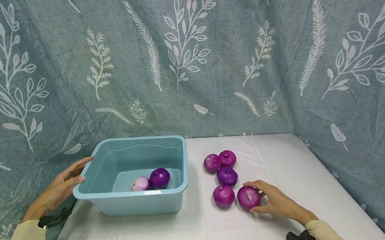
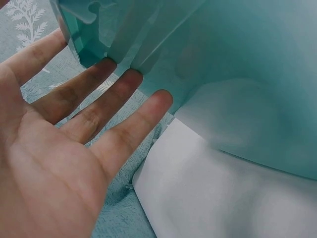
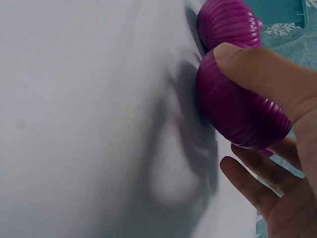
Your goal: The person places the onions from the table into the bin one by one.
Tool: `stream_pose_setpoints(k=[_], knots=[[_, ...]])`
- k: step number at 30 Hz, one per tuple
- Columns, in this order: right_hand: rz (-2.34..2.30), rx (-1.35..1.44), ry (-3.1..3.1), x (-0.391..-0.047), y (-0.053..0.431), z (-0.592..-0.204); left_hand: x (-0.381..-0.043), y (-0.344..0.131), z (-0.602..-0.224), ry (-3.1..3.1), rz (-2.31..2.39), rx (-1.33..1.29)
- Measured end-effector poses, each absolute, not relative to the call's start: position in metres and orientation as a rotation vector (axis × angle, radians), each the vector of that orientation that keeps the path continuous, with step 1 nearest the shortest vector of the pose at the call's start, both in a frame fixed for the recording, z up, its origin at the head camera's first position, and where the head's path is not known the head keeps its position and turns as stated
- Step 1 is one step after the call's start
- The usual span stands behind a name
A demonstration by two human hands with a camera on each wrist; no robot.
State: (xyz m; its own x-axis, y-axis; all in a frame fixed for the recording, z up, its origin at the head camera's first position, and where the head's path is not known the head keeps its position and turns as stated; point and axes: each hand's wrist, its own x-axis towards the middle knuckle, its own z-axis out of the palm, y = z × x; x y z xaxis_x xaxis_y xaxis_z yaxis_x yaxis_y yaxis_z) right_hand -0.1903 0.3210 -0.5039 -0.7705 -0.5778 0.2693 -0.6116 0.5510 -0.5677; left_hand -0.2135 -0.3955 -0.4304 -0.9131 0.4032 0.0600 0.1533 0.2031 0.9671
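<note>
My right hand [image 1: 275, 200] holds a red onion [image 1: 248, 198] on the white cloth, thumb on the near side and fingers around the far side. In the right wrist view the thumb presses the ribbed purple skin of that onion [image 3: 237, 104], with some fingers apart beneath it. At the left, my left hand [image 1: 61, 184] rests against the left end of a blue plastic basin [image 1: 131, 205]. The left wrist view shows its fingers [image 2: 131, 126] extended, tips at the basin's outer wall. Inside the basin lie a pale onion [image 1: 140, 184] and a dark purple onion [image 1: 159, 178].
Close left of the held onion sits another red onion [image 1: 223, 196]. Behind it are a darker purple onion [image 1: 227, 176] and two more red onions, one left [image 1: 212, 163] and one right [image 1: 228, 158]. A leaf-patterned curtain [image 1: 192, 109] hangs behind the white-covered table [image 1: 278, 155].
</note>
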Motion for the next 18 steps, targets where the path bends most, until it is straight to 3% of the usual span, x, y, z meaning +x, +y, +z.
stream_pose_setpoints(k=[18], knots=[[0.991, 1.003, -2.659, -0.201, 0.319, -0.487, -0.215, -0.396, -0.432, 2.309, 1.774, 0.559]])
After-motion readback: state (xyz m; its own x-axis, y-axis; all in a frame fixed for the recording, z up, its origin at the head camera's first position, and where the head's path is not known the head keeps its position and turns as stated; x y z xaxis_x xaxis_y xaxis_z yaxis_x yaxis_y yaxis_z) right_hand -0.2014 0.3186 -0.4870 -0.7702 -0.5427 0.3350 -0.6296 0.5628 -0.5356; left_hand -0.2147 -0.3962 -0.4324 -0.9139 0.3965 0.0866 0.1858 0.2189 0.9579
